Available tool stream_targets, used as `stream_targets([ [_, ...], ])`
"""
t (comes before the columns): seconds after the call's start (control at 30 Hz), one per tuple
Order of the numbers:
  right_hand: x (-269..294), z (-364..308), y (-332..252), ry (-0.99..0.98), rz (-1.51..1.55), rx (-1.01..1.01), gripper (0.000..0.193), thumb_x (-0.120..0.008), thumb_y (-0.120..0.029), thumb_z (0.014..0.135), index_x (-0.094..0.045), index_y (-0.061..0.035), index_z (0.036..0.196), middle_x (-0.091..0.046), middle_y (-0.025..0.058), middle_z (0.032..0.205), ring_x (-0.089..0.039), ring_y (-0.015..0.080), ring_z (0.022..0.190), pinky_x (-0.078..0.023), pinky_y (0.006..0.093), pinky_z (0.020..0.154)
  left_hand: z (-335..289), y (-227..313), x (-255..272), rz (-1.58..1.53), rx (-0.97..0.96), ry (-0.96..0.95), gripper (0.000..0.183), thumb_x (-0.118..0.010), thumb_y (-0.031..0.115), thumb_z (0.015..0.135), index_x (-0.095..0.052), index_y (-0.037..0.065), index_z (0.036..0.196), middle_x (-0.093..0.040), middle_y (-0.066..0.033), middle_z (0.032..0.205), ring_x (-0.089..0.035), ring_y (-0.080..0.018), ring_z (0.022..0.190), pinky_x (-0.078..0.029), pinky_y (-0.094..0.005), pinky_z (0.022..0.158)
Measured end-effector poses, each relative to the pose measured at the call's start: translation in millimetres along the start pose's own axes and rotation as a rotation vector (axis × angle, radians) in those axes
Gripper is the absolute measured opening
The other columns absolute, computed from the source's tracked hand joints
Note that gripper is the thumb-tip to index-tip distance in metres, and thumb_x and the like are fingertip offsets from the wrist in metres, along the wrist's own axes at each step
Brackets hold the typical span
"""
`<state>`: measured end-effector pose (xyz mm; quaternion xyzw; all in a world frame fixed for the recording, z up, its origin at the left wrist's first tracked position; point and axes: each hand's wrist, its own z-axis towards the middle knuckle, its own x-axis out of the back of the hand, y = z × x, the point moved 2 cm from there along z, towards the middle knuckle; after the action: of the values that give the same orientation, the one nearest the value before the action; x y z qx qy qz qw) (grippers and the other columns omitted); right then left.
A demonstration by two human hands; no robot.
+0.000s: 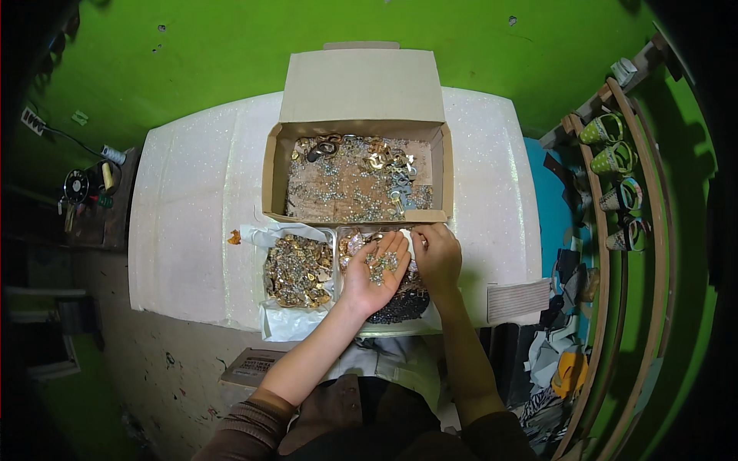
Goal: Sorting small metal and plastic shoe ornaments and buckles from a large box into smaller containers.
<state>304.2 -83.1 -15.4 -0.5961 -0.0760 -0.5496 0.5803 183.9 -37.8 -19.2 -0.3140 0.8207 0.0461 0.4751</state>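
Note:
My left hand [375, 270] is turned palm up, slightly cupped, with a small heap of shiny clear and yellowish beads [382, 267] lying in it. Close by on the right, my right hand [438, 257] is closed, its fingertips pinched together; whatever they hold is too small to make out. Both hands are over a tray holding black beads [400, 309] at its near end and shiny pinkish pieces [350, 244] at its far left. Left of it, a clear tray [334, 278] holds gold and silvery pieces. Behind stands an open cardboard box [354, 129] with scattered beads and metal ornaments.
A glittery white cover [184, 223] lies over the table. White plastic [286, 326] sticks out around the left tray. A striped grey piece [516, 302] lies at the right edge. Sandals hang on a wooden rack [601, 188] at right; a cardboard carton [252, 367] sits below.

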Motion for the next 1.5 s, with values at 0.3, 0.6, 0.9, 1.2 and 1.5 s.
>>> stream_targets([
  [0.3,28.5,8.7,3.9,-0.061,0.155,-0.031,0.006,-0.058,-0.012,0.076,-0.059,-0.0063,0.078,-0.057,0.008,0.075,-0.057,0.0256,0.066,-0.044,0.0335,0.057,7.5,-16.0,1.8,-0.083,-0.094,-0.028,0.026,-0.042,0.012,0.085,-0.052,0.002,0.107,-0.052,-0.0084,0.113,-0.046,-0.0205,0.111,-0.036,-0.037,0.098],
  [0.6,42.5,14.5,-24.4,-0.284,0.408,0.037,0.005,-0.059,-0.006,0.074,-0.058,-0.005,0.079,-0.056,0.0076,0.072,-0.055,0.0191,0.061,-0.044,0.0298,0.055,-38.6,14.6,10.2,-0.241,-0.306,-0.051,0.024,-0.043,0.012,0.085,-0.054,0.005,0.105,-0.055,-0.0053,0.111,-0.046,-0.0185,0.112,-0.033,-0.0384,0.099],
  [0.9,-9.7,-8.1,-99.5,-0.446,0.454,0.334,0.009,-0.059,-0.006,0.074,-0.059,-0.002,0.082,-0.056,0.01,0.072,-0.056,0.0205,0.065,-0.043,0.0296,0.058,-113.3,87.7,51.1,-0.242,-0.6,-0.167,0.025,-0.042,0.012,0.085,-0.052,0.006,0.107,-0.054,-0.0052,0.112,-0.044,-0.0183,0.114,-0.031,-0.0377,0.101],
  [1.2,-45.5,-12.3,-138.8,-0.388,0.38,0.168,0.015,-0.054,-0.014,0.082,-0.061,-0.0054,0.09,-0.059,0.0105,0.08,-0.057,0.0262,0.072,-0.045,0.0328,0.064,-137.4,146.8,45.5,-0.253,-0.492,-0.052,0.027,-0.044,0.012,0.084,-0.05,0.005,0.11,-0.052,-0.0051,0.114,-0.044,-0.0194,0.114,-0.033,-0.0386,0.099],
  [1.5,-49.3,-56.4,-168.6,-0.381,0.371,0.103,0.015,-0.056,-0.013,0.079,-0.058,-0.0057,0.093,-0.056,0.0116,0.083,-0.056,0.0286,0.075,-0.045,0.0359,0.066,-115.8,160.0,34.5,-0.075,-0.212,-0.024,0.031,-0.038,0.014,0.086,-0.046,0.003,0.114,-0.048,-0.0084,0.119,-0.041,-0.021,0.117,-0.033,-0.0384,0.098],
])
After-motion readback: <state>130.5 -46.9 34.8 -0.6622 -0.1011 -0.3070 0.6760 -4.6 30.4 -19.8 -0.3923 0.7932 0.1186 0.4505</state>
